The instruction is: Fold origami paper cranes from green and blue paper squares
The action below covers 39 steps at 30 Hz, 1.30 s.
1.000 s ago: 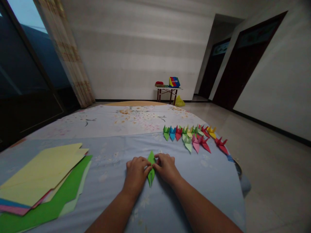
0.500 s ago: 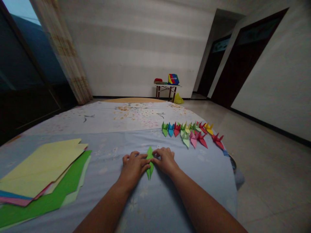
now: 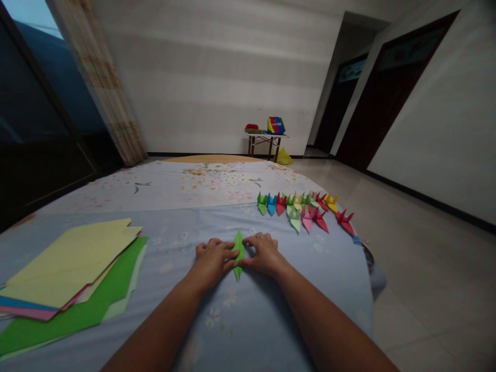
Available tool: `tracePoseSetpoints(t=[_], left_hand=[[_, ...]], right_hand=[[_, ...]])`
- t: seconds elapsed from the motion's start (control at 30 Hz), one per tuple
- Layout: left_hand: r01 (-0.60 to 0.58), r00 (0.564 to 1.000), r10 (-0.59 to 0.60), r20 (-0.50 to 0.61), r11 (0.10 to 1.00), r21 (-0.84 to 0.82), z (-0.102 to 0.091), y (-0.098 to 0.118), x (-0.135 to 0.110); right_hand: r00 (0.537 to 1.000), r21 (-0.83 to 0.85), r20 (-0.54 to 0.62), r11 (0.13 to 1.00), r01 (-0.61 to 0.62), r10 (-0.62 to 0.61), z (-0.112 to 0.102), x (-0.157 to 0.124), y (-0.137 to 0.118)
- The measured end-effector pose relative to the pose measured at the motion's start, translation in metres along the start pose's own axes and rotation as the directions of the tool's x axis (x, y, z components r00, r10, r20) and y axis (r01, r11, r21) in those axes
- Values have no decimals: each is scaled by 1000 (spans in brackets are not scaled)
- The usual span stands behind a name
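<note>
A narrow piece of folded green paper (image 3: 239, 248) lies on the table in front of me, pointed at the top and split into two tips at the bottom. My left hand (image 3: 215, 260) presses its fingertips on the paper's left side. From the right, my right hand (image 3: 263, 253) pinches the paper's edge between thumb and forefinger. Beyond my right hand stand several folded paper cranes (image 3: 307, 219) in green, blue, red, pink and yellow.
On the left lies a stack of coloured paper sheets (image 3: 70, 258), pale yellow on top. A flowered cloth (image 3: 170, 186) covers the table. Against the far wall, a small stand (image 3: 267, 136) carries a colourful box (image 3: 276, 125).
My right thumb has slid down along the paper's right edge, and the fingers have spread a little. The view has shifted slightly.
</note>
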State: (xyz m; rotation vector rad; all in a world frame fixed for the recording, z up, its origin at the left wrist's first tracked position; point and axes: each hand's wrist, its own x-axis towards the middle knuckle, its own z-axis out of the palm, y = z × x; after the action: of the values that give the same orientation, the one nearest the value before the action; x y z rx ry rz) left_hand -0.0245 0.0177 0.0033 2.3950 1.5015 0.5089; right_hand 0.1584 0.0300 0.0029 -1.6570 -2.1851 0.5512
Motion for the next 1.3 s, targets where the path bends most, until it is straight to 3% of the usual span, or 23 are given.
tracePoseSetpoints(t=[0.3, 0.57, 0.87, 1.07, 1.17, 1.3], left_hand=[[30, 999, -30, 42, 1000, 0, -2, -3, -3], [38, 992, -46, 119, 997, 72, -3, -4, -3], [17, 992, -29, 122, 995, 102, -4, -2, -4], [11, 994, -21, 105, 996, 93, -7, 1, -5], [6, 994, -17, 106, 995, 103, -6, 0, -4], [5, 990, -22, 139, 992, 124, -7, -3, -2]], right_hand=[[1000, -31, 7, 1000, 0, 0, 0, -2, -3], [994, -84, 105, 996, 9, 0, -5, -5, -7], [982, -93, 176, 992, 83, -65, -10, -12, -4], [998, 65, 69, 998, -13, 8, -10, -5, 7], [1000, 38, -3, 999, -9, 9, -4, -3, 7], [1000, -18, 7, 1000, -3, 3, -2, -4, 3]])
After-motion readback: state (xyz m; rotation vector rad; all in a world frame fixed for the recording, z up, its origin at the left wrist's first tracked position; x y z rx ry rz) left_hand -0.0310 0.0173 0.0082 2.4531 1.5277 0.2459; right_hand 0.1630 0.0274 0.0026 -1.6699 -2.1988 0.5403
